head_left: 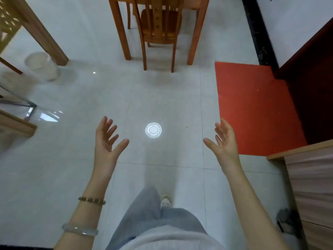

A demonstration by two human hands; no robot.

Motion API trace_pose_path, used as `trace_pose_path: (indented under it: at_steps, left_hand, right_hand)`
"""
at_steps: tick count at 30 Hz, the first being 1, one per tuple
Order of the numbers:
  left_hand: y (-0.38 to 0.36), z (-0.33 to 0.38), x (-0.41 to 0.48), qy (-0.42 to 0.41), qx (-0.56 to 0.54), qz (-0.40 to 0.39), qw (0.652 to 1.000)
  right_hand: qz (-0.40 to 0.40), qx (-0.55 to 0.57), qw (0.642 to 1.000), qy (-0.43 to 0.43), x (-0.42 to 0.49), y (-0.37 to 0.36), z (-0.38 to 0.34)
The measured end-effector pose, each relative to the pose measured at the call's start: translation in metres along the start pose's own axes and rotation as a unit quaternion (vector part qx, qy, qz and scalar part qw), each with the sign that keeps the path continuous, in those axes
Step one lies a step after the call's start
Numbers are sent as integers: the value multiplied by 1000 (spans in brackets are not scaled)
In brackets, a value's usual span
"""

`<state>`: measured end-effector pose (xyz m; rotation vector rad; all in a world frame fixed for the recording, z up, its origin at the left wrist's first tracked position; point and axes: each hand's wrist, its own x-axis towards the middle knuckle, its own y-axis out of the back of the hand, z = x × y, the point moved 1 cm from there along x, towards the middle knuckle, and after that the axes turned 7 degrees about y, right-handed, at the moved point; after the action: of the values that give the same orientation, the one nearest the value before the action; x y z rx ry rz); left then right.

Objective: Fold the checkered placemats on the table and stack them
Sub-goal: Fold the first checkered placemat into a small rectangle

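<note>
No checkered placemats appear in the head view. My left hand (108,138) is raised over the tiled floor, palm turned inward, fingers spread, holding nothing. My right hand (223,139) mirrors it on the right side, palm inward, fingers apart and empty. Both forearms reach forward from the bottom of the frame; the left wrist wears two bracelets. Ahead at the top stands a wooden table (119,24), of which only the legs show, with a wooden chair (158,27) pushed under it. The tabletop itself is out of view.
A red floor mat (252,109) lies to the right beside a dark door. A clear plastic bin (43,65) stands at left near a wooden post. A wooden cabinet (310,177) is at right, low furniture at left. My legs are below on glossy white tiles.
</note>
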<state>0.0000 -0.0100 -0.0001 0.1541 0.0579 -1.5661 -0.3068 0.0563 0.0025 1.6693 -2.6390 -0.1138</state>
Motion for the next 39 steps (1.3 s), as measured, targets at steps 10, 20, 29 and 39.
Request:
trace_pose_path:
  at_steps: [10, 20, 29, 39]
  left_hand:
    - [-8, -4, 85, 17, 11, -20, 1000]
    - [-3, 21, 239, 20, 26, -56, 998]
    - [-26, 53, 369, 11, 31, -71, 997]
    - [-78, 74, 535, 5, 31, -42, 999]
  right_hand:
    - [-3, 2, 1000, -4, 85, -29, 0]
    - [25, -7, 1000, 8, 225, -94, -17]
    - [24, -3, 999, 22, 342, -144, -35]
    - [22, -15, 999, 24, 516, -158, -35]
